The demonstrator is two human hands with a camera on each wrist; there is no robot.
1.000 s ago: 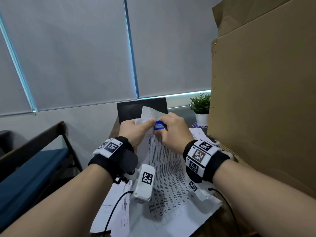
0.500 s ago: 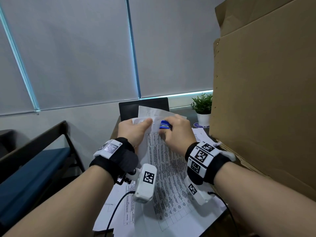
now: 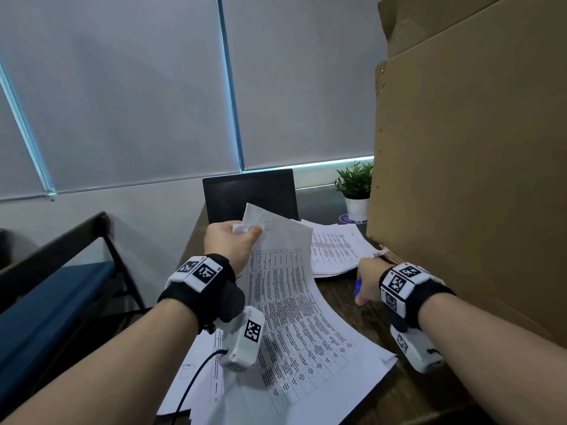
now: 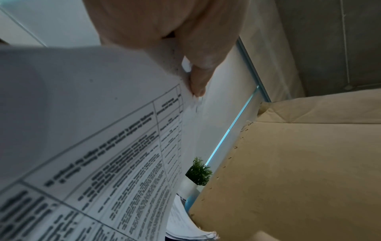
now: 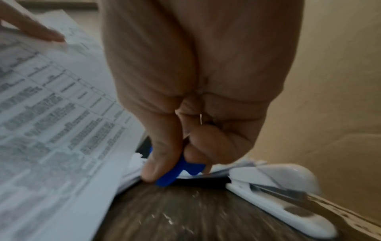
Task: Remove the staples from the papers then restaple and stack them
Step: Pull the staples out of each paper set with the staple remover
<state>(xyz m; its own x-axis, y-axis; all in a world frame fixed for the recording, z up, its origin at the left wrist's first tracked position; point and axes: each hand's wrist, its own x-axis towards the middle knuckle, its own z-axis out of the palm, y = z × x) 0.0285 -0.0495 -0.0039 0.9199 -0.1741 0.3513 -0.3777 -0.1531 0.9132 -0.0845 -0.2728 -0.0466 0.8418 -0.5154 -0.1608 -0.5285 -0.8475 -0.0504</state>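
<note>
My left hand [image 3: 233, 240] pinches the top corner of a printed paper set [image 3: 285, 302], lifting that corner while the rest droops to the desk; the left wrist view shows the thumb [image 4: 198, 78] clamped on the paper set's [image 4: 115, 146] edge. Off to the right, my right hand [image 3: 366, 283] holds a small blue staple remover [image 3: 357, 288] low over the wooden desk [image 3: 368, 320]. The right wrist view shows the blue staple remover [image 5: 177, 171] pinched between thumb and fingers in my right hand [image 5: 175, 163], and a white stapler [image 5: 278, 195] lying just beyond it.
A second stack of papers [image 3: 334, 250] lies behind my right hand. A tall cardboard box [image 3: 466, 179] walls off the right side. At the back stand a dark laptop [image 3: 248, 191] and a small potted plant [image 3: 356, 185]. A blue-cushioned bench [image 3: 46, 302] sits left.
My right hand left the paper's top corner and swung right and down to the desk, still holding the blue staple remover. The left hand kept hold of the corner.
</note>
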